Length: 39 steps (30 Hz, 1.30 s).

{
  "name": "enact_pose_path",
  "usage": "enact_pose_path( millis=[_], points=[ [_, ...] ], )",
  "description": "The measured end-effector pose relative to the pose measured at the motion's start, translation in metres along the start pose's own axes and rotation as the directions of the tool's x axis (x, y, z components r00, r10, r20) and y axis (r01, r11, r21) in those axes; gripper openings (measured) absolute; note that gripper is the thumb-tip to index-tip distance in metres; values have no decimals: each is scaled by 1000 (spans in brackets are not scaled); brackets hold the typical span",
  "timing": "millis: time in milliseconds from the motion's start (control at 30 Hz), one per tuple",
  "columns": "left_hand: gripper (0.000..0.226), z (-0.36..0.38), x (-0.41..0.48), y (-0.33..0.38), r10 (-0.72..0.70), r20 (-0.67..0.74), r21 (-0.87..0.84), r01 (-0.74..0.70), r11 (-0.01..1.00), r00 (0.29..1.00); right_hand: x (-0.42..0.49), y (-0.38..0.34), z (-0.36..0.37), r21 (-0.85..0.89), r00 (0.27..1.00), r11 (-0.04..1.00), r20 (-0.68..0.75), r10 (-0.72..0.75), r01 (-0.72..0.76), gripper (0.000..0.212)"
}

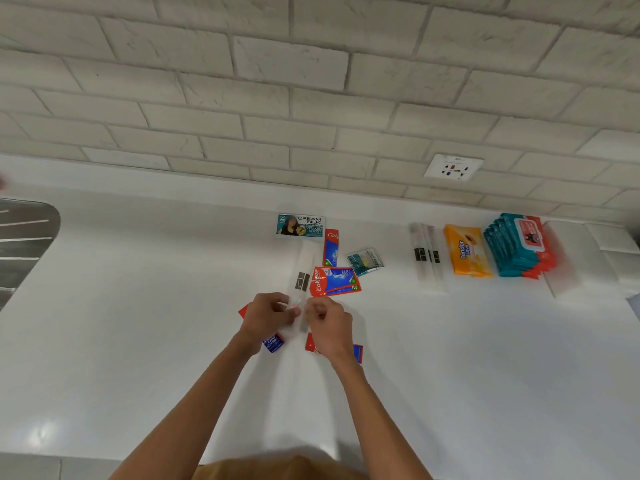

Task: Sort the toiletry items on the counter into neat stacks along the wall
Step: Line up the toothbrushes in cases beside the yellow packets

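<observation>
Both hands met at the middle of the white counter (138, 323), the left hand (268, 315) and the right hand (329, 320) pinching between them the near end of a clear, slim toothbrush packet (302, 271) that ran away toward the wall; the fingers were curled narrow around it, though blur there left the exact grip hard to read. Red and blue toothpaste sachets (334, 280) lay just right of the packet, more of them peeking out from under both wrists, and another (330, 247) stood farther off beside a small teal sachet (365, 261). A Cream Silk sachet (300, 225) sat far, close to the brick wall (277, 98). Well to the right, along the wall, lay a row of clear toothbrush packets (426, 252), an orange wipes pack (465, 254) and a stack of teal wipes packs (517, 244). A wall socket (453, 167) sat above them, and a metal sink drainer (24, 233) showed at far left.
</observation>
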State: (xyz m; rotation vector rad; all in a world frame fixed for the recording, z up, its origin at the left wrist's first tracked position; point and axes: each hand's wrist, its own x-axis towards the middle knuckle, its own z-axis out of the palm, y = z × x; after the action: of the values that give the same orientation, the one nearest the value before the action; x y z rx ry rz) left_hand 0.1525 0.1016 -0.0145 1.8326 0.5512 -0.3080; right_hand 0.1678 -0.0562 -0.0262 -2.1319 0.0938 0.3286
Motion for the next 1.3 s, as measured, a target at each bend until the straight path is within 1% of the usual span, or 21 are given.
enact_pose_path(
  millis=[100, 167, 233, 300, 433, 567, 600, 633, 700, 867, 967, 1033, 1067, 1100, 1167, 1233, 1300],
  points=[
    [21, 2, -15, 6, -8, 46, -79, 12, 997, 999, -3, -6, -11, 106, 999, 994, -27, 26, -23, 13],
    [26, 6, -24, 9, 1, 86, -142, 11, 990, 996, -7, -13, -19, 131, 999, 991, -37, 38, -33, 14],
    [24, 11, -33, 13, 31, 129, -210, -3, 978, 991, -9, -14, -26, 156, 999, 988, -41, 30, -23, 14],
    [24, 15, -37, 14, 64, 174, -236, -21, 972, 983, -11, -14, -33, 170, 998, 984, -28, 49, -44, 12],
    [33, 21, -35, 10, 98, 247, -175, -55, 983, 964, -16, -11, -48, 245, 997, 967, -10, 74, -69, 11],
    [31, 31, -33, 16, 95, 291, -71, -78, 994, 952, -19, -1, -68, 389, 995, 917, -17, 102, -88, 5],
    [29, 32, -32, 18, 97, 299, -58, -83, 995, 949, -19, 0, -73, 431, 993, 898, -32, 111, -86, 7],
    [27, 33, -31, 20, 94, 304, -53, -82, 995, 948, -17, 3, -80, 466, 991, 882, -59, 117, -76, 14],
    [23, 40, -28, 27, 71, 297, -64, -54, 996, 952, -13, 12, -98, 526, 982, 848, -116, 148, -66, 28],
    [22, 59, -22, 49, 25, 284, -197, 33, 980, 959, -11, 25, -143, 678, 953, 734, -194, 235, -43, 42],
    [26, 75, -21, 64, -4, 264, -339, 96, 936, 965, -14, 35, -177, 788, 938, 616, -206, 278, -10, 40],
    [28, 87, -20, 72, 5, 239, -421, 99, 902, 971, -18, 41, -199, 818, 935, 574, -190, 300, -18, 25],
    [28, 94, -20, 76, 12, 224, -454, 94, 886, 975, -20, 45, -209, 824, 936, 565, -182, 301, -22, 20],
    [28, 100, -19, 81, 20, 206, -481, 83, 873, 978, -21, 50, -218, 829, 940, 559, -170, 295, -25, 22],
    [26, 116, -18, 91, 44, 168, -527, 52, 848, 985, -23, 63, -236, 822, 953, 568, -132, 274, -49, 19],
    [25, 131, -14, 101, 43, 124, -572, 36, 819, 991, -22, 78, -250, 792, 961, 604, -94, 260, -86, 24],
    [29, 148, -9, 112, 45, 81, -614, 14, 789, 996, -20, 92, -265, 742, 968, 659, -61, 245, -121, 23]
  ],
)
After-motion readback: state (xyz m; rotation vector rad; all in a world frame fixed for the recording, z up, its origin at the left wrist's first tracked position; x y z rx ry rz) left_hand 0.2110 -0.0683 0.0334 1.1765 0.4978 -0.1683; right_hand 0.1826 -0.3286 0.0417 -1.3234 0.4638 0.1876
